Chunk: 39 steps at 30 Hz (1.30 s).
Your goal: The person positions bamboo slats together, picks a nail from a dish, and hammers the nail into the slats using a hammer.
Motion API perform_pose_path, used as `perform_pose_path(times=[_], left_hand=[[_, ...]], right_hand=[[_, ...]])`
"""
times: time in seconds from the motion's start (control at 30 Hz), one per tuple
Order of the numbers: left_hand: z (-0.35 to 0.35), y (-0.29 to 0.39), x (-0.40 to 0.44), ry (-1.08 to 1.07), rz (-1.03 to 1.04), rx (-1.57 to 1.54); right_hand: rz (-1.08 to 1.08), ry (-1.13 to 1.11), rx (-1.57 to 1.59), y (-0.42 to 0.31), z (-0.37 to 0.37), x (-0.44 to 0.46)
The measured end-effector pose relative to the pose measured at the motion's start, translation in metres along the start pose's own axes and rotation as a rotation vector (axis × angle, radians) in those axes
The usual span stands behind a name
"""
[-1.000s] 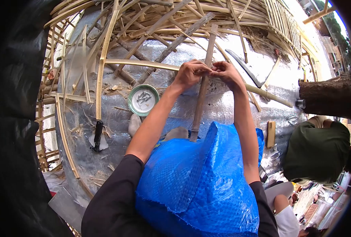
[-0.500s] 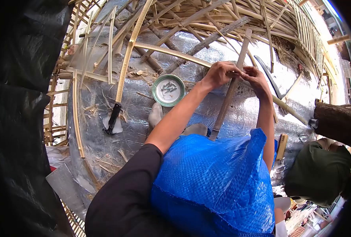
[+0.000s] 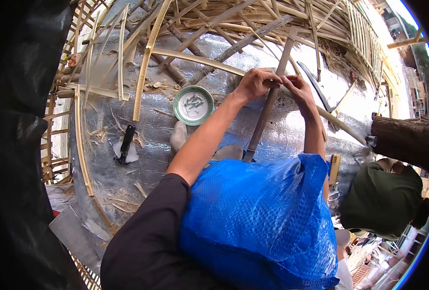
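Silvery sheeting [image 3: 152,140] is lying beneath a brown slat [image 3: 262,120].
Left hand [image 3: 256,85] and right hand [image 3: 301,93] are nearly meeting over it, both curled almost closed; whether they are gripping anything, I cannot tell.

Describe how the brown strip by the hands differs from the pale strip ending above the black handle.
The brown strip is dull and dark; the pale strip is light yellow. The left hand and right hand meet over the brown strip in view; the pale strip lies clear of both. Both strips are long and narrow.
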<state>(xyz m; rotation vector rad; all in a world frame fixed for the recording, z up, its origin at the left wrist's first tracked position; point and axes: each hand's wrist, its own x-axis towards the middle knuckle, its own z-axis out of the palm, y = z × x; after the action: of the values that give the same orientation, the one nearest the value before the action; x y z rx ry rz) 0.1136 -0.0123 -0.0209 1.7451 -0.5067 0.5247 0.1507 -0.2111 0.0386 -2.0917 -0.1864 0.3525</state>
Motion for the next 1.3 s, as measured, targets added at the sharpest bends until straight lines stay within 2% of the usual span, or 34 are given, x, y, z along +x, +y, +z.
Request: perform_pose_path(times=[0.2, 0.27, 0.3, 0.47, 0.53, 0.67, 0.7, 0.73, 0.8, 0.87, 1.0, 1.07, 1.13, 1.23, 1.3], left_hand=[[0.001, -0.002, 0.001, -0.001, -0.002, 0.002], [0.001, -0.002, 0.001, -0.011, -0.038, 0.011], [0.0, -0.001, 0.001, -0.033, -0.084, 0.007], [-0.004, 0.008, 0.003, -0.062, -0.195, -0.119], [-0.003, 0.005, 0.003, -0.078, -0.276, -0.157], [-0.012, 0.017, 0.008, -0.079, -0.392, -0.199], [-0.019, 0.022, 0.013, -0.07, -0.481, -0.24], [-0.03, 0.029, 0.017, 0.024, -0.534, -0.395], [-0.06, 0.057, 0.026, 0.179, -0.521, -0.526], [-0.101, 0.088, 0.041, 0.208, -0.427, -0.509], [-0.172, 0.17, 0.065, 0.183, -0.035, -0.562], [-0.187, 0.216, 0.068, 0.252, 0.146, -0.652], [-0.214, 0.252, 0.07, 0.261, 0.355, -0.585], [-0.207, 0.301, 0.07, 0.082, 0.586, -0.578], [-0.202, 0.308, 0.065, 0.078, 0.63, -0.548]], right_hand=[[-0.092, -0.092, 0.1, 0.001, -0.007, -0.002], [-0.097, -0.202, 0.208, 0.001, -0.009, -0.006], [-0.136, -0.224, 0.101, -0.002, -0.01, -0.005], [-0.098, -0.19, -0.042, -0.019, -0.007, -0.013], [-0.193, -0.175, -0.137, -0.009, -0.005, -0.007], [-0.139, -0.142, -0.156, 0.0, -0.001, -0.001], [-0.145, -0.126, -0.144, -0.003, -0.002, -0.002], [-0.145, -0.137, -0.168, -0.006, -0.005, -0.003], [-0.135, -0.122, -0.165, -0.004, -0.002, -0.004], [-0.141, -0.123, -0.148, 0.004, -0.001, -0.002], [-0.148, -0.149, -0.086, 0.002, -0.003, -0.003], [-0.153, -0.161, -0.1, 0.003, -0.003, -0.001], [-0.142, -0.151, -0.089, 0.002, -0.003, -0.003], [-0.127, -0.145, -0.078, 0.004, -0.001, -0.005], [-0.135, -0.132, -0.092, 0.001, -0.002, -0.003]])
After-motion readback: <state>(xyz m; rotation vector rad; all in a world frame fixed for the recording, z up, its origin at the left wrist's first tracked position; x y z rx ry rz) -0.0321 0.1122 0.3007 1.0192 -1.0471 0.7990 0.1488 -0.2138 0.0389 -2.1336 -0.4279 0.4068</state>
